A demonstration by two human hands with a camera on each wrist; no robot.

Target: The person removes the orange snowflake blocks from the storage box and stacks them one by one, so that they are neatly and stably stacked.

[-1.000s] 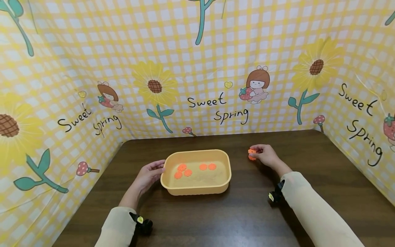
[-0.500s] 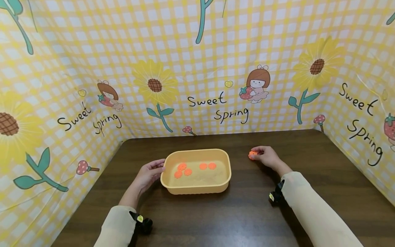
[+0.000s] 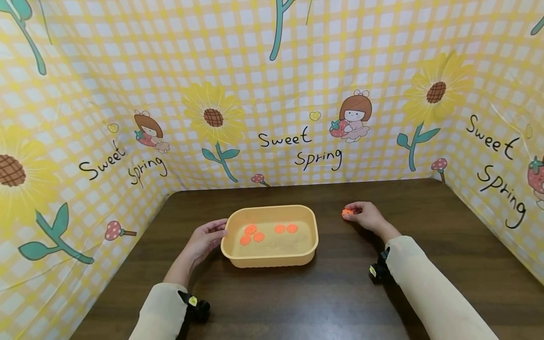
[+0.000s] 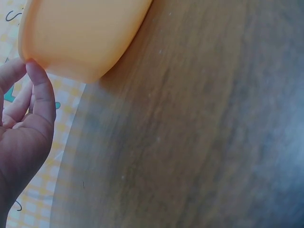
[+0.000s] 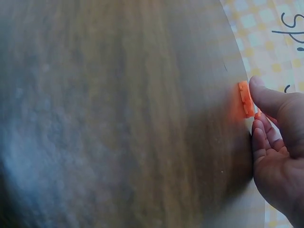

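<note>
A yellow rectangular plastic tub (image 3: pixel 272 261) stands near the middle of the table in the head view. My left hand (image 3: pixel 206 242) pinches its left rim; the left wrist view shows thumb and finger meeting at the tub's edge (image 4: pixel 90 40). Inside lie several flat orange scalloped discs (image 3: pixel 259 237), some overlapping at the left and two side by side at the right. To the right of the tub, my right hand (image 3: pixel 366 217) holds an orange scalloped piece (image 5: pixel 245 99) by its fingertips, low over the table. A second orange bit (image 5: pixel 258 115) shows by the fingers, mostly hidden.
The dark brown wooden table (image 3: pixel 272 302) is bounded at the back and sides by a yellow checked cloth (image 3: pixel 272 94) with printed flowers and lettering. Black wrist cameras sit at both cuffs, the left camera (image 3: pixel 199 310) close to the tabletop.
The orange piece in my right hand has tilted from facing the head camera to lying flatter, and the fingers have shifted slightly. My left hand and the tub stay in place.
</note>
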